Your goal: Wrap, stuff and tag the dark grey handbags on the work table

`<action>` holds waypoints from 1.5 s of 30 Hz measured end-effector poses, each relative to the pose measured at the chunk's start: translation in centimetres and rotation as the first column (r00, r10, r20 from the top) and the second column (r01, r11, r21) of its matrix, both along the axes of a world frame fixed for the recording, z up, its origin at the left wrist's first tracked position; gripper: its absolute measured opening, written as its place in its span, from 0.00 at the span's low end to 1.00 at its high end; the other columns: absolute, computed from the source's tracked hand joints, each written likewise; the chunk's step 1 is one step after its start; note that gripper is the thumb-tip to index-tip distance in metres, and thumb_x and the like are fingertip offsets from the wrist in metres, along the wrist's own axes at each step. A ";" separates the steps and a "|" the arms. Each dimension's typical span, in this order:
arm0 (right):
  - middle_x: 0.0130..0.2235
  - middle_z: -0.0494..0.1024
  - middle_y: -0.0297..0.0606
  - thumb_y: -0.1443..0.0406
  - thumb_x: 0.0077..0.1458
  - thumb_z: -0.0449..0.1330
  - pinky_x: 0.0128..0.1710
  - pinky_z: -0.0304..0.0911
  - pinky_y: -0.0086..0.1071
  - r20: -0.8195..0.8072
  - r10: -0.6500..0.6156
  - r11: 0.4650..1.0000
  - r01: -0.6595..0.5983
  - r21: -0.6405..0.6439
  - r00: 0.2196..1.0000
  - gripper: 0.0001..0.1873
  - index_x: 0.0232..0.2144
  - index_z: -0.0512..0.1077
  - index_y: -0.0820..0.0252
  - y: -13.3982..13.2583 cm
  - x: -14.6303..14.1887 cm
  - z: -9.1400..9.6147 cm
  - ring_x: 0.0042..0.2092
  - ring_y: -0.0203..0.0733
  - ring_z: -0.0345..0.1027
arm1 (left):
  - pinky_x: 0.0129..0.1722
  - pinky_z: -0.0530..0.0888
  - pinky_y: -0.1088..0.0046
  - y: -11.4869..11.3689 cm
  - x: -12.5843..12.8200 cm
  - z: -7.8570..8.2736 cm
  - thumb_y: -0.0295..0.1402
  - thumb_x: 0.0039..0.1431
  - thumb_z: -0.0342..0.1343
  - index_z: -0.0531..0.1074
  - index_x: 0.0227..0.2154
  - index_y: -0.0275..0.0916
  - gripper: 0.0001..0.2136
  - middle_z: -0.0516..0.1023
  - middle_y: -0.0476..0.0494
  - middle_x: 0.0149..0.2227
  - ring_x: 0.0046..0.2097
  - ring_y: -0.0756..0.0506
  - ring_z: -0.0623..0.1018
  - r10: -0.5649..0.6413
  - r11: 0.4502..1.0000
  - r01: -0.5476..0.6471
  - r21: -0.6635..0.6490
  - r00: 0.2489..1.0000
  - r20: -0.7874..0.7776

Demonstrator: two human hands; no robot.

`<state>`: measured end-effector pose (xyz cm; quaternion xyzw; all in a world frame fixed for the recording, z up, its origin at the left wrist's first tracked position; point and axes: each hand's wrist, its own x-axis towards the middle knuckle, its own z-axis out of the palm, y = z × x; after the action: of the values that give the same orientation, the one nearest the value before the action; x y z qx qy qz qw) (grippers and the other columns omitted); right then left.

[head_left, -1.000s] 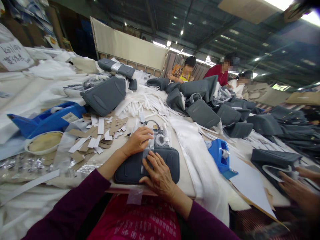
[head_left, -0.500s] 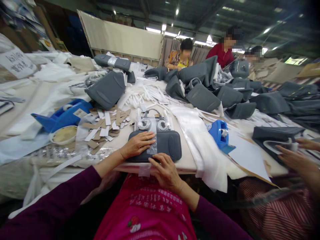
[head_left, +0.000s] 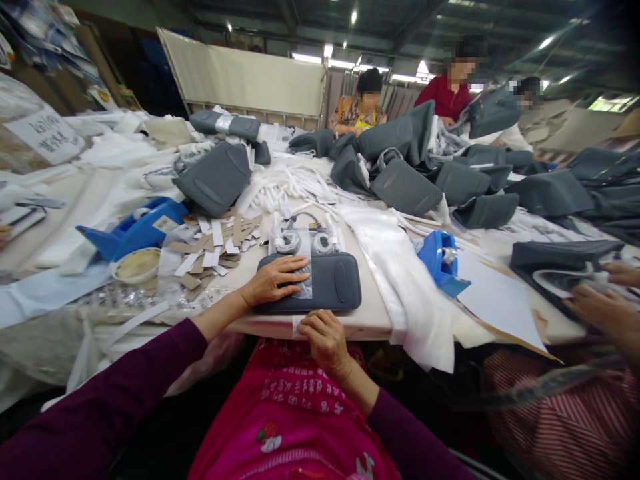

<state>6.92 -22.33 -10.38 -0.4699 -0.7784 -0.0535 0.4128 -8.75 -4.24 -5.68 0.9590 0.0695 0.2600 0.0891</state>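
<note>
A dark grey bag [head_left: 327, 283] lies flat at the table's front edge, with wrapped handles [head_left: 326, 243] spread out behind it. Clear tape [head_left: 303, 283] runs front to back over its middle. My left hand [head_left: 278, 279] rests palm down on the bag's left half, fingers stretched out and tips on the tape. Just in front of the bag, my right hand [head_left: 325, 337] is closed in a pinch on a short end of clear tape [head_left: 297, 327] at the table edge. Whether that end joins the tape on top cannot be seen.
Cardboard pieces [head_left: 215, 250] and a blue tape dispenser [head_left: 133, 227] lie on the left. White foam sheet [head_left: 385, 267] and another blue dispenser [head_left: 440, 263] are on the right. Grey bags [head_left: 407, 190] pile up behind. A co-worker's hands [head_left: 597, 300] work at far right.
My right hand has come off the bag's front edge and its fingers have closed on the tape end. My left hand stays on the bag.
</note>
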 end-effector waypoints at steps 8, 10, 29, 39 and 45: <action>0.30 0.76 0.38 0.70 0.65 0.48 0.37 0.58 0.34 -0.017 0.013 1.000 -0.013 0.021 1.000 0.16 0.31 0.74 0.59 -0.3 0.3 0.4 0.37 0.39 0.66 | 0.63 0.62 0.52 -0.2 0.0 -0.1 0.36 0.61 0.56 0.70 0.55 0.44 0.18 0.66 0.38 0.62 0.65 0.40 0.62 0.009 1.000 -0.009 -0.013 1.000 -0.005; 0.29 0.76 0.37 0.70 0.65 0.48 0.36 0.58 0.34 -0.026 0.014 1.000 -0.014 0.011 1.000 0.16 0.30 0.74 0.60 0.0 0.2 1.3 0.36 0.38 0.66 | 0.63 0.61 0.51 -0.2 0.0 -0.2 0.37 0.61 0.56 0.70 0.55 0.43 0.19 0.65 0.37 0.62 0.65 0.39 0.61 0.008 1.000 -0.008 -0.001 1.000 -0.010; 0.29 0.71 0.33 0.71 0.57 0.59 0.36 0.59 0.30 0.011 -0.158 0.920 0.151 -0.362 0.987 0.10 0.25 0.72 0.56 6.3 1.4 4.0 0.36 0.38 0.63 | 0.65 0.61 0.57 -3.6 -2.3 -2.4 0.25 0.64 0.47 0.60 0.62 0.38 0.23 0.68 0.37 0.60 0.65 0.44 0.62 -0.018 0.996 0.021 -0.090 0.999 0.028; 0.32 0.71 0.35 0.69 0.59 0.58 0.35 0.60 0.31 0.215 -0.158 0.925 0.221 -0.308 0.964 0.09 0.27 0.72 0.56 7.2 1.7 4.1 0.39 0.40 0.62 | 0.62 0.66 0.59 -3.8 -2.7 -1.9 0.23 0.62 0.50 0.71 0.53 0.39 0.17 0.76 0.39 0.53 0.61 0.44 0.68 -0.064 0.987 0.075 -0.145 0.995 0.081; 0.35 0.71 0.34 0.67 0.59 0.59 0.31 0.57 0.30 0.232 -0.152 0.906 0.229 -0.356 0.961 0.08 0.27 0.71 0.56 7.7 1.8 4.7 0.40 0.38 0.64 | 0.62 0.67 0.60 -4.0 -3.0 -1.9 0.21 0.62 0.48 0.69 0.53 0.38 0.18 0.75 0.40 0.53 0.60 0.44 0.69 -0.069 0.982 0.082 -0.170 0.995 0.078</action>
<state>8.76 -14.58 -5.70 -0.6072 -0.7615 0.0112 0.2266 -11.72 -8.24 -7.58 0.9396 0.0521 0.2838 0.1841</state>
